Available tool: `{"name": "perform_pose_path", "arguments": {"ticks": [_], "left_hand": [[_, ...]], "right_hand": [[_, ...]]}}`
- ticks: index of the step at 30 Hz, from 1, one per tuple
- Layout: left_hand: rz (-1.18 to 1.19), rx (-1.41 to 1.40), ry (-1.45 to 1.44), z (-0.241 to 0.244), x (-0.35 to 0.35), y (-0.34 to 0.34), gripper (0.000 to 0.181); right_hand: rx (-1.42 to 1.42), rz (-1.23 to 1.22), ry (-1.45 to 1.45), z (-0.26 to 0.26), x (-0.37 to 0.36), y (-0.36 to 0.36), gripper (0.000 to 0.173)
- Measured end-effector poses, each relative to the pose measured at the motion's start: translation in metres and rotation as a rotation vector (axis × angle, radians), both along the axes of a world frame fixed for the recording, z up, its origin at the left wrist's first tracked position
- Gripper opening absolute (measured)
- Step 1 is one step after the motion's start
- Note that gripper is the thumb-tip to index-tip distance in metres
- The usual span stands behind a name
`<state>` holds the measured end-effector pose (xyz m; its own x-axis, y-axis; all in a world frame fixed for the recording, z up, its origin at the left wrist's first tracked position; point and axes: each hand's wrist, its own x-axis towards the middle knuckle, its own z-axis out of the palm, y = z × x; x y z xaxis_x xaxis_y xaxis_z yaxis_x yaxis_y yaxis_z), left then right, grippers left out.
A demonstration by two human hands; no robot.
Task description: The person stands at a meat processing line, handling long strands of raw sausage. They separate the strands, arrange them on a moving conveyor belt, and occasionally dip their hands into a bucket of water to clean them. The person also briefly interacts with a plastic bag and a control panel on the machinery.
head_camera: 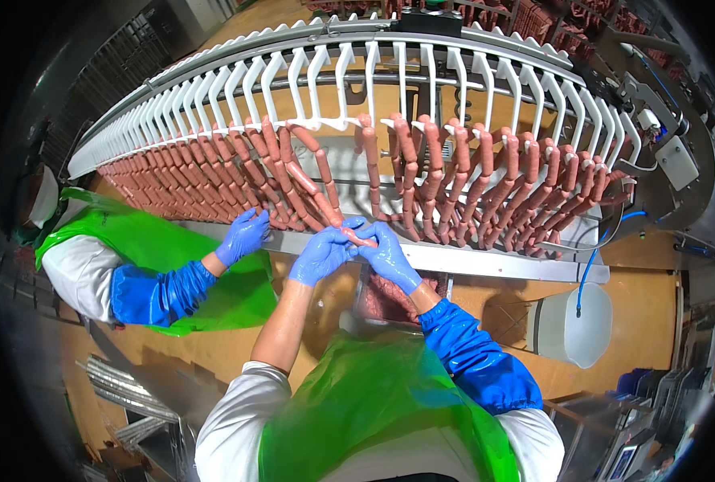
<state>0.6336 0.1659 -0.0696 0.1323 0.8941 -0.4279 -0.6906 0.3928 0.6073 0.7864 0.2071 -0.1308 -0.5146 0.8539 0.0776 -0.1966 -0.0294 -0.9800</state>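
Note:
My left hand [321,258], in a wet blue glove, pinches a pink sausage link [359,239] just in front of the rack's metal ledge [472,258]. The same link's other end is in the gloved fingers of my right hand [392,256]. From the held link, a slanting string of sausages [302,179] runs up to the left. White plastic hooks [371,78] carry many looped sausage strings, dense at the left and more spaced at the right [467,181]. My fingers hide part of the held link.
A co-worker's gloved hand [244,236] is close on my left, by the hanging strings. Below my hands, a container holds raw ground meat [384,298]. At the right, a blue hose [589,262] hangs into a pale bin [586,331]. Metal rods [130,388] lie at lower left.

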Motion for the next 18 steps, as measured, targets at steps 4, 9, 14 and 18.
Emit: {"name": "perform_pose_path", "arguments": {"ticks": [4, 9, 14, 18], "left_hand": [[-0.044, 0.077, 0.546, -0.043, -0.067, 0.009, 0.024], [0.141, 0.076, 0.852, -0.088, -0.132, 0.014, 0.026], [-0.046, 0.156, 1.234, -0.083, -0.127, 0.012, 0.036], [-0.216, 0.401, 1.126, -0.038, -0.141, 0.001, 0.028]], "right_hand": [[0.132, -0.057, -0.19, 0.021, -0.043, 0.025, 0.032], [0.48, -0.786, -0.216, 0.052, -0.118, 0.136, 0.042], [0.235, -0.534, -0.175, 0.07, -0.103, 0.149, 0.026], [0.255, -0.392, -0.216, 0.151, -0.047, 0.092, 0.028]]}}
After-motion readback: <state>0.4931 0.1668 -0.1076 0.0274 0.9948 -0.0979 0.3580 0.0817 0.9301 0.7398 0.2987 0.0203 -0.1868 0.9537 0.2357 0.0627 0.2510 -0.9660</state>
